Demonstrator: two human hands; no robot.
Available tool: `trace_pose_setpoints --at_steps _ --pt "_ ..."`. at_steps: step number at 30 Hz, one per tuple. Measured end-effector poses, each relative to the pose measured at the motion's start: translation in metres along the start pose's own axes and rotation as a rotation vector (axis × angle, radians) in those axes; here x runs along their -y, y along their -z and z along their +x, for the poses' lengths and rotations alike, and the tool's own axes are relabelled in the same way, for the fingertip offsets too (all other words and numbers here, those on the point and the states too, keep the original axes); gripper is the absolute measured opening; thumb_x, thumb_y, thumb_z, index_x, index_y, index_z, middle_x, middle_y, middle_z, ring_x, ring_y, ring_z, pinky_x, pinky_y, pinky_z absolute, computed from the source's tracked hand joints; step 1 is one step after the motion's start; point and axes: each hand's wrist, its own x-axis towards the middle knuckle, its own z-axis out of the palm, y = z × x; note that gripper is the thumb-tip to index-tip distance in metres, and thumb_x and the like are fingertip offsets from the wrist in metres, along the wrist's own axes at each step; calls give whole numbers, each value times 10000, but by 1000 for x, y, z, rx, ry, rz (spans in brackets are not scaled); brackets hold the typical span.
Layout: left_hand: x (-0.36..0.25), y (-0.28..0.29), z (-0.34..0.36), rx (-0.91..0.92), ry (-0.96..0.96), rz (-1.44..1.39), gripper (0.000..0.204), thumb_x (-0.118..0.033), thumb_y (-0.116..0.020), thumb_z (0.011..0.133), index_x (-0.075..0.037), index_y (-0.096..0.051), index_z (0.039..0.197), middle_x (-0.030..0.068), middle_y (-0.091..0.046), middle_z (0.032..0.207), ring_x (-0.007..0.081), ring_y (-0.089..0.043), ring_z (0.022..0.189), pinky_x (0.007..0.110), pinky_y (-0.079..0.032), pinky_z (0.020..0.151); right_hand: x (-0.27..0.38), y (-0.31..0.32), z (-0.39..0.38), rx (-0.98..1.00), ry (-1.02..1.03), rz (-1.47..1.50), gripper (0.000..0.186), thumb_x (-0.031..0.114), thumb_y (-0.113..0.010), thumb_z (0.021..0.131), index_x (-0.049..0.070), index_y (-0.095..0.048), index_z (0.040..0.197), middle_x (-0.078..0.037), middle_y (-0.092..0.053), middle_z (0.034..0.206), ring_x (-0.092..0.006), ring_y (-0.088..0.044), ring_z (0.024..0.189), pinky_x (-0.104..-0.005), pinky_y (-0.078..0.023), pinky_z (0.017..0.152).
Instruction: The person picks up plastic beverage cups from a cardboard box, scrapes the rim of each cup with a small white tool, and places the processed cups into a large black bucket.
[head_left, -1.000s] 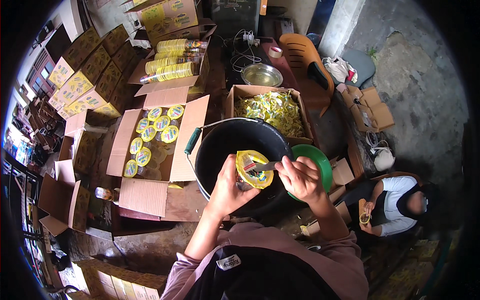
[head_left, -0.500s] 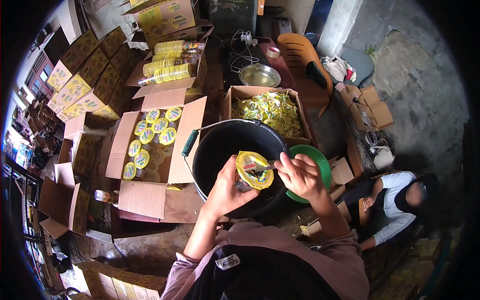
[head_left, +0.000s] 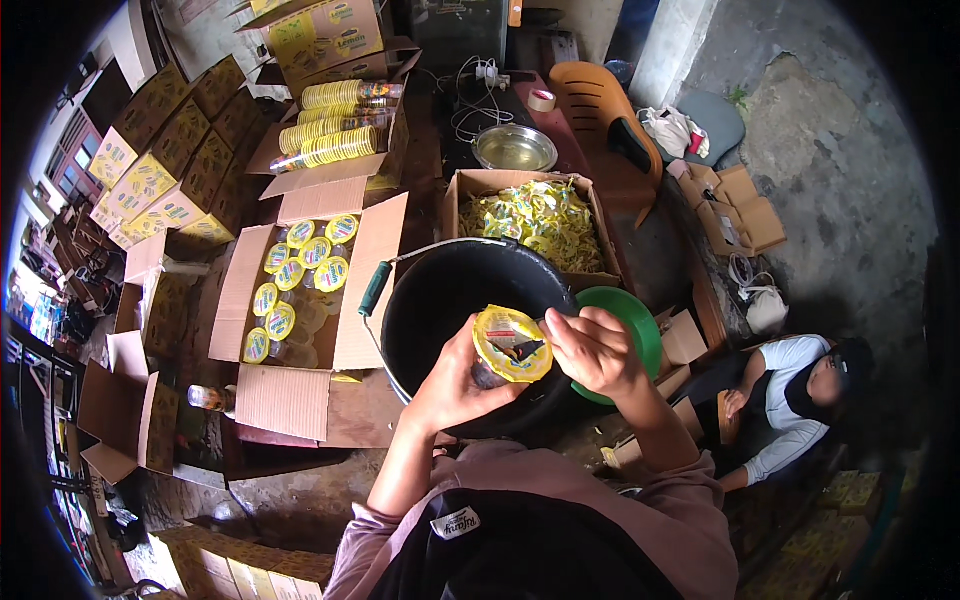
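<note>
My left hand [head_left: 455, 385] is wrapped round a plastic drink cup with a yellow printed film lid [head_left: 512, 345], held tilted over a black bucket [head_left: 420, 300]. The lid is slit, and a dark gap shows in its middle. Beside the cup's right edge my right hand [head_left: 600, 355] is closed in a pinch on a small knife, mostly hidden by the fingers now; its grey blade showed a moment earlier. The bucket's wire handle with a green grip [head_left: 376, 288] leans to the left.
On the left an open carton [head_left: 235, 300] holds several yellow-lidded cups. Behind the bucket stands a carton of yellow lid scraps [head_left: 540, 220], with a metal bowl [head_left: 515, 150] beyond. A green basin [head_left: 640, 330] is at the right; a person [head_left: 790, 410] sits low beyond it.
My right hand has shifted slightly, its fingers now close to the cup's rim and the blade less visible. The cup has turned a little, and the slit in its lid looks wider.
</note>
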Motion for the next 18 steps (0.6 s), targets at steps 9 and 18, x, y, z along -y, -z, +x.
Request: trace_pose_setpoints --at_steps 9,18 --pt "4 3 0 83 101 -164 566 -104 -707 612 8 -447 1102 102 -562 964 186 -546 904 286 -410 828 -2 -1 0 -25 -10 21 410 -20 -577 680 -79 -526 1082 -72 -609 792 -128 -576 661 -252 -441 576" --pt "4 7 3 165 176 -269 579 -90 -702 622 -9 -450 1137 78 -540 1009 171 -517 947 287 -391 851 -4 -2 -1 -58 -23 5 403 -20 -570 680 -65 -537 1078 -63 -609 802 -142 -568 647 -250 -451 599"
